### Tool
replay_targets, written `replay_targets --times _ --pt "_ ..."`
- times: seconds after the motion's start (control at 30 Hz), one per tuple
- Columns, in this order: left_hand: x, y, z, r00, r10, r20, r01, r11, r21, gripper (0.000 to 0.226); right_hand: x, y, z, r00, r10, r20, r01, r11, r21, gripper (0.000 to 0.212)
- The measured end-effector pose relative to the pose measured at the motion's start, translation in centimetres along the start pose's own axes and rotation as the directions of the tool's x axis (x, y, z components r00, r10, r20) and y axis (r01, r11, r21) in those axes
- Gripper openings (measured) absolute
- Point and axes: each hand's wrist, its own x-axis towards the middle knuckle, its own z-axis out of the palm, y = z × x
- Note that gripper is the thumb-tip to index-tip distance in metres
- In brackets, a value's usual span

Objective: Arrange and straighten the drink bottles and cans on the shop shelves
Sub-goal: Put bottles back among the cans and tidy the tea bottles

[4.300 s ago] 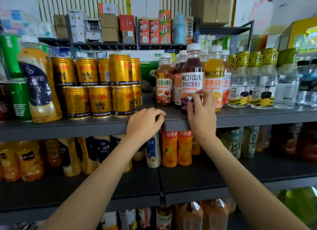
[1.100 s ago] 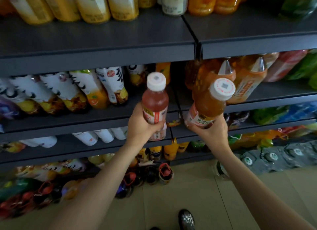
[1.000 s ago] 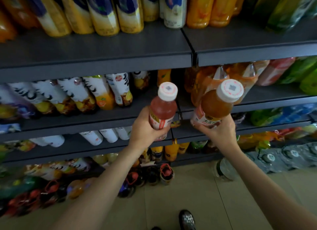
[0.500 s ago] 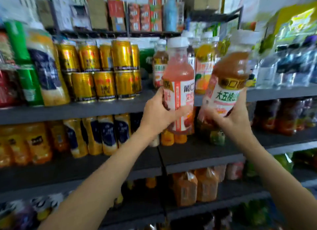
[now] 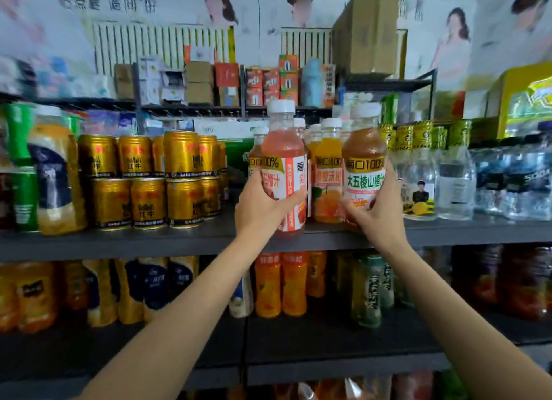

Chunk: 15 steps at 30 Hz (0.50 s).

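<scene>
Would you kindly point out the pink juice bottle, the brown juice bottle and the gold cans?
pink juice bottle (image 5: 282, 148), head view, upper body.
brown juice bottle (image 5: 363, 148), head view, shoulder.
gold cans (image 5: 181, 154), head view, one can's side.

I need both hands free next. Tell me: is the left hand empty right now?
No, the left hand grips a pink juice bottle at the top shelf.

White radiators (image 5: 158, 45) line a poster-covered wall (image 5: 298, 5) behind dark metal shelving (image 5: 119, 244) stacked with cardboard boxes (image 5: 369, 33).
</scene>
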Motion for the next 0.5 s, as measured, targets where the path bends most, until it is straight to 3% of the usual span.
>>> replay_targets --times 0.2,0.33,0.5 --pt "0.7 -0.9 1.0 0.99 -0.072 -0.12 0.08 0.995 0.061 0.063 1.1 3.0 0.9 0.993 0.111 -0.05 -0.112 0.994 -0.002 0.083" --pt "1.2 -2.2 -0.2 0.967 -0.106 -0.232 0.133 0.986 0.104 0.073 -0.2 2.3 1.3 0.995 0.063 -0.084 -0.06 0.998 0.037 0.086" --pt "1.9 -4.0 -3.2 0.936 -0.154 -0.317 0.204 0.97 0.132 0.075 -2.0 -1.4 3.1 0.996 -0.051 0.07 0.034 0.973 0.23 0.083"
